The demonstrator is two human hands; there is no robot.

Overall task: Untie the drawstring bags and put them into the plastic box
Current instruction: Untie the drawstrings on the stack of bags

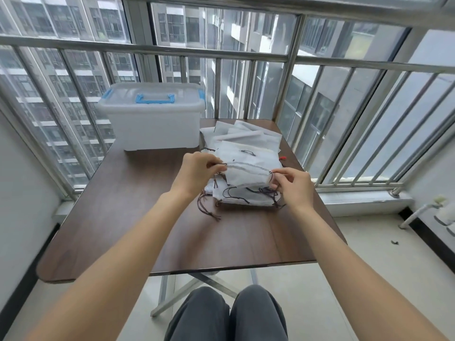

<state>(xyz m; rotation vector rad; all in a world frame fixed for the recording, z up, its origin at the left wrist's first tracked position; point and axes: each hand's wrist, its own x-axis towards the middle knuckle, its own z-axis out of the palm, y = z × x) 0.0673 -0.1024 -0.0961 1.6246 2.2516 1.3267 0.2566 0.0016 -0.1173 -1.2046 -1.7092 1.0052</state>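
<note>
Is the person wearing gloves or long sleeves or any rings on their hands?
No. The left hand and right hand are bare, with no gloves, rings, watch or bracelets visible. Both forearms are uncovered, no sleeves in view. The only clothing visible is dark grey trousers.

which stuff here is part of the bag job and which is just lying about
Part of the job:
white drawstring bag held by left hand and right hand
pile of white drawstring bags
translucent plastic box with blue handle, lid on

Lying about:
small red thing beside the pile
dark scrap on the floor
</note>
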